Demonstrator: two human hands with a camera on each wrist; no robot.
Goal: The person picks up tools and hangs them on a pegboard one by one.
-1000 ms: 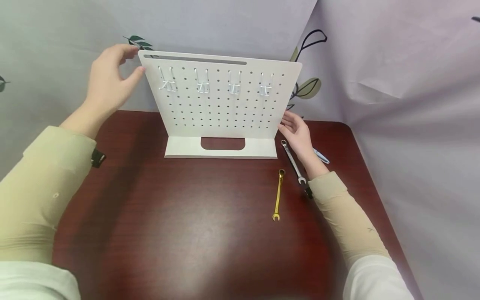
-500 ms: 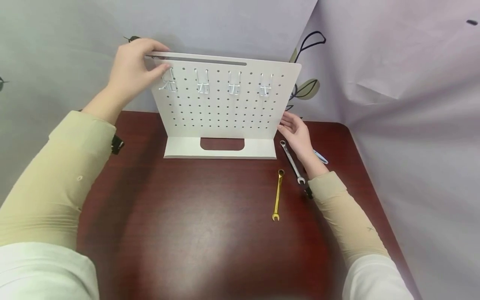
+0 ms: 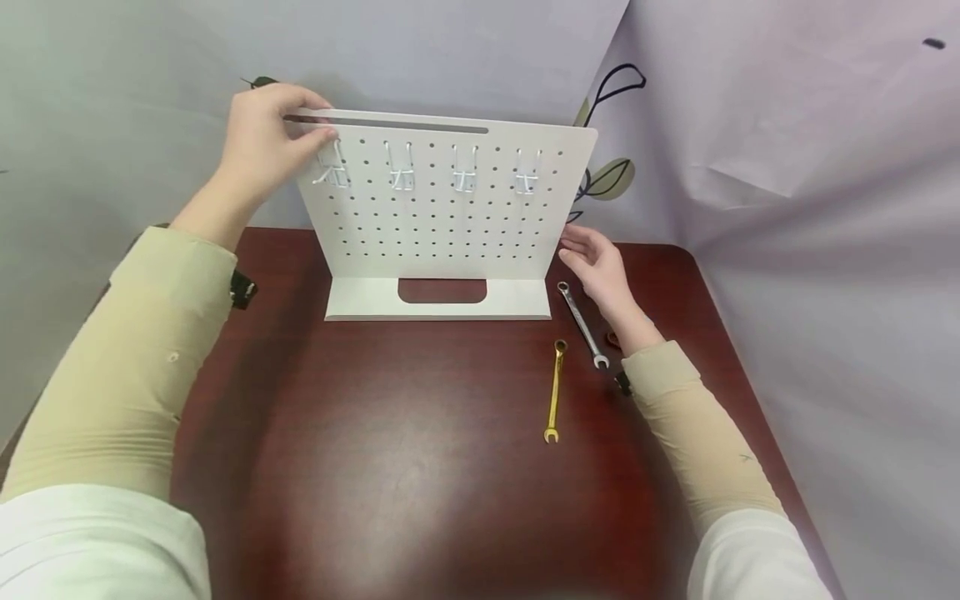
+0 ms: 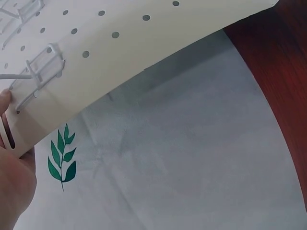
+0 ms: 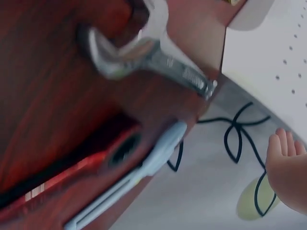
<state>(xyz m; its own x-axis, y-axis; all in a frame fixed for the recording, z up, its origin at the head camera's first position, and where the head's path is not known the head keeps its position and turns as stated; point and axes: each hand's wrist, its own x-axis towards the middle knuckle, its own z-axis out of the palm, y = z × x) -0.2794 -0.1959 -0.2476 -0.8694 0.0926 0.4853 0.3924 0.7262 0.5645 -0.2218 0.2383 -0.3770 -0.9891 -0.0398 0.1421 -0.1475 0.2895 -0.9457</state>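
A: Where do we find the white, hole-punched pegboard panel with its flat foot (image 3: 442,197)?

B: We see it standing at twelve o'clock on the glossy reddish-brown tabletop (image 3: 420,433), with four white wire hooks (image 3: 464,180) in a row near its top.

A: And our two hands?

B: Our left hand (image 3: 262,137) is at the panel's ten o'clock corner, grasping it: thumb on the front face, fingers over the top edge and behind. Our right hand (image 3: 600,271) sits at the panel's four o'clock, fingers loosely bent and clenched on nothing that we can see. Whether they touch the side edge, we cannot tell.

A: What lies near that right hand?

B: Below it, also towards four o'clock of the panel, we have a silver metal open-ended wrench (image 3: 581,325), and at five o'clock a gold-coloured metal wrench (image 3: 555,392). In the right wrist view we pick out a slim pale-blue tool (image 5: 158,152) at seven o'clock and a blurred red-and-black tool (image 5: 91,160) at eight, lying just beside each other.
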